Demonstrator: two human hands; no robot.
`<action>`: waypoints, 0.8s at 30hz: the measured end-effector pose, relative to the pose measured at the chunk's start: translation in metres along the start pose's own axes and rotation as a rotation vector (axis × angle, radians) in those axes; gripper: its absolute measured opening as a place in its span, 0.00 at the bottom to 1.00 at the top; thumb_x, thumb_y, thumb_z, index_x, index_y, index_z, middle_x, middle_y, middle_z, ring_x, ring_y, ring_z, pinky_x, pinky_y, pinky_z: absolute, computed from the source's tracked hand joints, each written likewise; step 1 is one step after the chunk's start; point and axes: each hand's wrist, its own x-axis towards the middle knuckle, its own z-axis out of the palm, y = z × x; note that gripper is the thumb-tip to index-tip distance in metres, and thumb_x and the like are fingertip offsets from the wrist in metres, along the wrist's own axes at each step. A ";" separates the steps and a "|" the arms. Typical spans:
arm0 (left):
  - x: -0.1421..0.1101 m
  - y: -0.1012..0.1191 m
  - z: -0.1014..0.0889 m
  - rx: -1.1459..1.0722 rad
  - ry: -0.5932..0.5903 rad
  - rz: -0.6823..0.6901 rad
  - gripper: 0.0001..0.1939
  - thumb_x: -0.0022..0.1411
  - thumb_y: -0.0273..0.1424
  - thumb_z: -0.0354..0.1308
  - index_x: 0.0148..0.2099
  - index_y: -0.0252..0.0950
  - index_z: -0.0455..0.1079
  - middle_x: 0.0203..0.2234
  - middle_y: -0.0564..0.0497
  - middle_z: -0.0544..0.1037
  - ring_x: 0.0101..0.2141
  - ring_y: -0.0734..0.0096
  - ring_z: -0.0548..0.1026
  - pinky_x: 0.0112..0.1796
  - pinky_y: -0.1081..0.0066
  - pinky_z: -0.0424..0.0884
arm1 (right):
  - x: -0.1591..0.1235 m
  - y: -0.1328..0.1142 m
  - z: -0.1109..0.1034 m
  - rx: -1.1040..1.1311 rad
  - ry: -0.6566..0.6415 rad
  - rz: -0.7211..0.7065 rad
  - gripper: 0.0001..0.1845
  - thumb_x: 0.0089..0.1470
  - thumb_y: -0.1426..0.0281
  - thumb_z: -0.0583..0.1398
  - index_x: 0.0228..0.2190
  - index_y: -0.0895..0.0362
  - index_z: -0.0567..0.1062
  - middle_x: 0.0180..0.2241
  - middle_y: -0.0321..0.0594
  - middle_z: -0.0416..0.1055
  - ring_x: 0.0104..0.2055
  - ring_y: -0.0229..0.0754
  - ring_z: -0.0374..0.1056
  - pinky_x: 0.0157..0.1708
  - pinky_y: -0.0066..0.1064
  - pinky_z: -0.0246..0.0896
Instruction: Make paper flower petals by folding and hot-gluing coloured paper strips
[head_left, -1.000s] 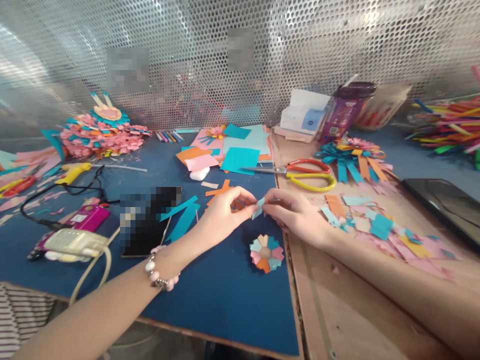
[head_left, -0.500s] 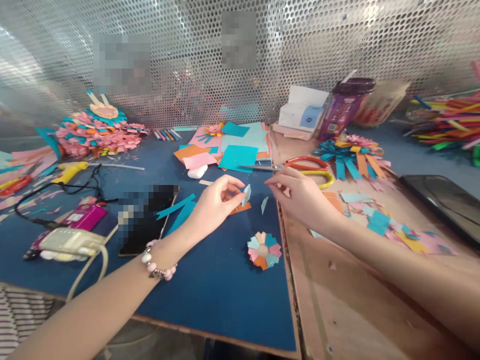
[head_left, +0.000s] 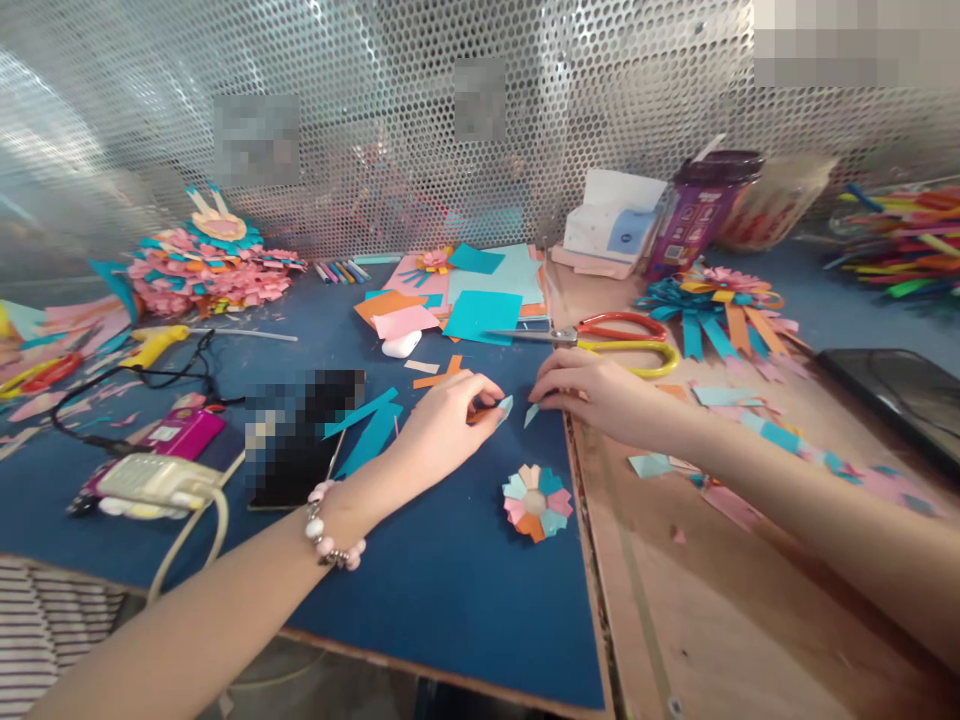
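Fingers of the left hand [head_left: 450, 410], thumb against forefinger, pinch a small pale-blue paper piece [head_left: 505, 408] just beyond the paper rosette [head_left: 535, 503] and a little to its left. Beyond the rosette on the other side, the right hand [head_left: 592, 385] is turned palm down, its fingers bunched close together, with their tips right at a second pale-blue sliver [head_left: 531, 414]; whether they grip that sliver or merely touch its upper end I cannot tell. Both bits ought to weigh next to nothing and bend easily, holding a crease but denting under a hard squeeze, so a light pinch close to an edge should serve best, with the tips kept off any folded corner. Being so thin, they would probably be awkward to pick up from a flat surface. The rosette looks likely to be just as light and easily crushed; I would lift it by opposite sides of its rim rather than by one petal. The held piece appears small and angular, paler at its tip, though the fingers cover part of it. The sliver is narrow and pointed. The rosette itself lies flat on the blue tabletop [head_left: 450, 600], a round of pink, orange, peach, teal and pale-blue petals with notched ends about a pale middle. Scissors [head_left: 630, 340] rest well beyond it, and paper scraps [head_left: 739, 505] lie to its right.
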 end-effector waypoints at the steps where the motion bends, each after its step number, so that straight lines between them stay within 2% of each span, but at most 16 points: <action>1: 0.000 -0.001 0.000 -0.002 0.007 0.007 0.05 0.58 0.29 0.56 0.38 0.36 0.70 0.33 0.50 0.73 0.32 0.72 0.71 0.34 0.72 0.68 | 0.000 0.000 0.001 -0.003 0.009 -0.009 0.11 0.58 0.69 0.55 0.33 0.54 0.77 0.38 0.42 0.68 0.41 0.43 0.65 0.44 0.37 0.61; 8: 0.000 0.005 -0.004 -0.061 0.061 0.030 0.07 0.61 0.26 0.52 0.41 0.36 0.71 0.34 0.51 0.73 0.30 0.75 0.71 0.33 0.74 0.68 | 0.001 -0.014 -0.001 0.051 0.056 0.009 0.05 0.57 0.72 0.57 0.32 0.56 0.74 0.35 0.40 0.70 0.38 0.41 0.66 0.40 0.33 0.62; 15: 0.002 0.017 -0.018 -0.293 -0.133 -0.105 0.10 0.64 0.34 0.51 0.41 0.35 0.71 0.33 0.50 0.77 0.33 0.72 0.73 0.35 0.72 0.67 | 0.002 -0.040 -0.010 0.078 0.147 -0.047 0.05 0.56 0.75 0.57 0.32 0.58 0.74 0.36 0.41 0.71 0.36 0.39 0.68 0.37 0.29 0.62; 19: 0.002 0.021 -0.022 -0.483 -0.248 -0.153 0.10 0.62 0.35 0.54 0.40 0.33 0.70 0.32 0.49 0.78 0.30 0.74 0.72 0.32 0.73 0.66 | 0.001 -0.045 -0.011 0.072 0.165 -0.106 0.07 0.57 0.76 0.56 0.31 0.57 0.74 0.36 0.41 0.70 0.37 0.38 0.68 0.38 0.28 0.62; 21: 0.001 0.021 -0.022 -0.549 -0.272 -0.178 0.09 0.61 0.34 0.55 0.40 0.33 0.70 0.33 0.48 0.78 0.29 0.75 0.71 0.30 0.74 0.66 | 0.000 -0.045 -0.010 0.085 0.171 -0.111 0.07 0.57 0.76 0.56 0.31 0.58 0.75 0.36 0.41 0.69 0.37 0.37 0.67 0.37 0.27 0.62; 24: 0.001 0.019 -0.021 -0.590 -0.249 -0.186 0.09 0.60 0.33 0.57 0.40 0.33 0.71 0.32 0.49 0.78 0.29 0.75 0.71 0.29 0.75 0.65 | -0.001 -0.045 -0.008 0.128 0.173 -0.074 0.04 0.56 0.74 0.58 0.33 0.58 0.74 0.38 0.42 0.68 0.35 0.36 0.66 0.35 0.27 0.62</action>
